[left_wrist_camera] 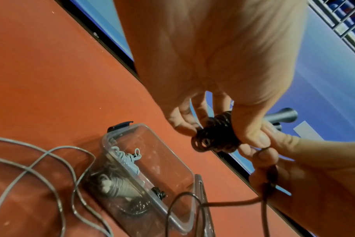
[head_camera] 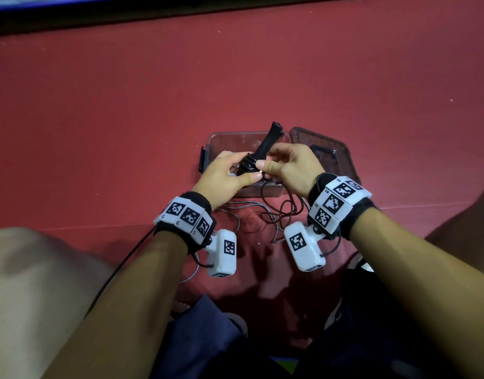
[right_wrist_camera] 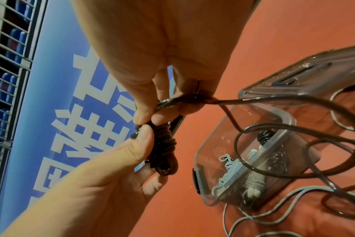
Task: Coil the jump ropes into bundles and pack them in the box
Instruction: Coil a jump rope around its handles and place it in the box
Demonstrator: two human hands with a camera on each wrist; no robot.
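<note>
My left hand (head_camera: 230, 173) grips a black jump rope bundle (head_camera: 247, 162) above the clear box (head_camera: 221, 135). The cord is wound in tight turns (left_wrist_camera: 215, 136) around the black handles (head_camera: 268, 140), which stick up and away from me. My right hand (head_camera: 290, 165) pinches the loose black cord (right_wrist_camera: 294, 99) right beside the coil (right_wrist_camera: 164, 144). The rest of that cord (head_camera: 287, 206) trails in loops down to the red floor. Inside the box (right_wrist_camera: 213, 160) lies a coiled grey rope bundle (right_wrist_camera: 231, 166) and a dark coiled piece (right_wrist_camera: 264, 136).
The box's lid (head_camera: 331, 151) lies open to the right of the box. A loose grey cord (head_camera: 235, 206) snakes over the floor between the box and my knees. A blue banner wall (right_wrist_camera: 61, 96) runs along the far edge of the red floor.
</note>
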